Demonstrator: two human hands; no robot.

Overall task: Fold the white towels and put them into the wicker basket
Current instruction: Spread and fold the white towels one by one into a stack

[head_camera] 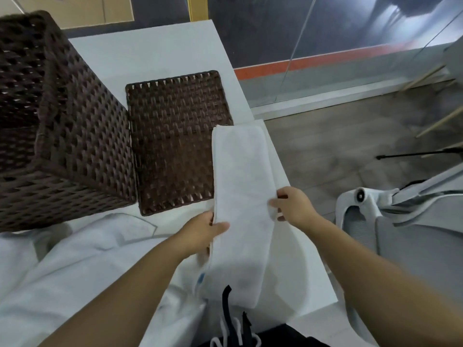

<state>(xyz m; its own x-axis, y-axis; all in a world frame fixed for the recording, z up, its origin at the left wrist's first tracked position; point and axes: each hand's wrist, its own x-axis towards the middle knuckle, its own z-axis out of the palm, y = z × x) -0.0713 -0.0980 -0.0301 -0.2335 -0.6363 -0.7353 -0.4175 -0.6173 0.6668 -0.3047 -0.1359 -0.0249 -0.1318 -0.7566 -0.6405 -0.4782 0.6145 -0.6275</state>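
Both hands grasp one folded towel (241,196): left hand (205,231) pinches its left edge, right hand (292,205) its right. One wicker basket (57,126) stands beyond the left hand, one lid (175,141) beside it; more white cloth (75,266) lies under the left arm on the table (155,51).

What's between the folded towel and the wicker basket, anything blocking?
Nothing visible blocks it. Both hands, left hand and right hand, grip the folded towel at its sides. The wicker basket stands to the left, open on top. The basket lid lies flat on the table between them, low enough to pass over.
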